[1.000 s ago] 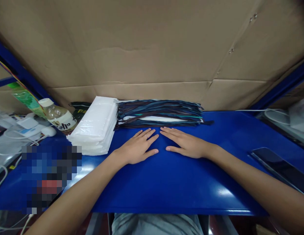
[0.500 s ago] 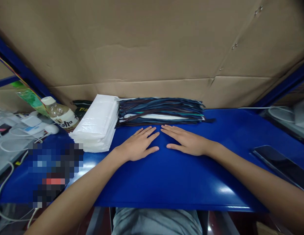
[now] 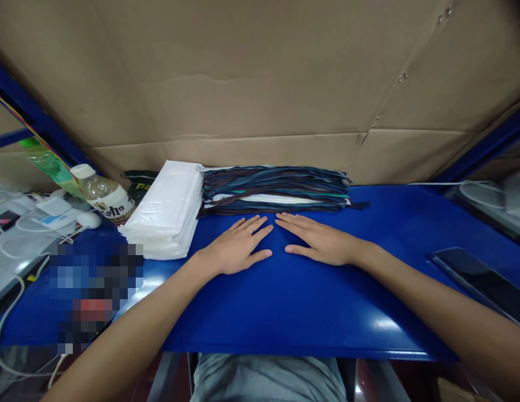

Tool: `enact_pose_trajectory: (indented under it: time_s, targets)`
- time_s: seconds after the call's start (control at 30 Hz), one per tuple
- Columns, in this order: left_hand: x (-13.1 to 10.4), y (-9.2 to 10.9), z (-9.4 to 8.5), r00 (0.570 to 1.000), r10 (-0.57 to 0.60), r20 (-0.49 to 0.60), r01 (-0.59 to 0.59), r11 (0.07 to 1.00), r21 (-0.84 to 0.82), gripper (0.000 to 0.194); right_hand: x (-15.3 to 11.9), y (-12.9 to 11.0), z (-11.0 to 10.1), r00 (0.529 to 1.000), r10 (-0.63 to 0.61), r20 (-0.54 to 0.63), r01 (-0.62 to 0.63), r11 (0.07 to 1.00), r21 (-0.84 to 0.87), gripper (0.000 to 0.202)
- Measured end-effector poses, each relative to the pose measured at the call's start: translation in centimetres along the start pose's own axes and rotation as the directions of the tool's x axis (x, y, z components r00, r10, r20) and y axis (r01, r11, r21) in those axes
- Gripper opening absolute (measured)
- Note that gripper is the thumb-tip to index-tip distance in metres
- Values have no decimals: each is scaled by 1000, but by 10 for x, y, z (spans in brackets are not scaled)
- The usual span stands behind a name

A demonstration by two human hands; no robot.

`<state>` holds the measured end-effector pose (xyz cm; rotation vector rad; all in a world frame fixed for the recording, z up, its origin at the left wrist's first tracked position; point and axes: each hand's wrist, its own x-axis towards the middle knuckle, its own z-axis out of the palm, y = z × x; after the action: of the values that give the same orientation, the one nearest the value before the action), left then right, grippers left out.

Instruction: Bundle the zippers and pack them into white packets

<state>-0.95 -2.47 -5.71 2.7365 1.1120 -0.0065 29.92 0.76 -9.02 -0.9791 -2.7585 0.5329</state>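
My left hand (image 3: pixel 237 244) lies palm down on the blue table (image 3: pixel 260 312), fingers stretched out, a ring on one of them. Opposite it, my right hand (image 3: pixel 322 237) rests flat in the same way, its fingertips pointing toward the left hand with a small gap between. Neither hand holds anything. Just beyond the fingertips lies a bundle of long dark strips (image 3: pixel 276 184), mostly navy and brown with a white and a green one among them; they look like zippers or fabric tapes. A stack of white plastic-looking packets (image 3: pixel 167 201) stands left of the bundle, close to my left hand.
A smartphone (image 3: pixel 477 279) lies at the right. A labelled drink bottle (image 3: pixel 103 192), a green bottle (image 3: pixel 52 164) and a dark packet (image 3: pixel 139 184) stand back left. White cables and chargers (image 3: pixel 58 215) clutter the left. A cardboard panel (image 3: pixel 260 78) closes the back.
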Motion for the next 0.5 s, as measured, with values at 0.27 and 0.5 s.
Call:
enact_pose_trajectory:
  time_s: [0.27,0.5]
  targets:
    - [1,-2,2,1000,-1,-11,1,1000,-6,75,0,2,1,1000,-13,-20,13,1000,1,87]
    - [1,-2,0,1000,-5,6,5,1000,2,76,-1,4,1,999,-27,-27,27,1000,-11,88]
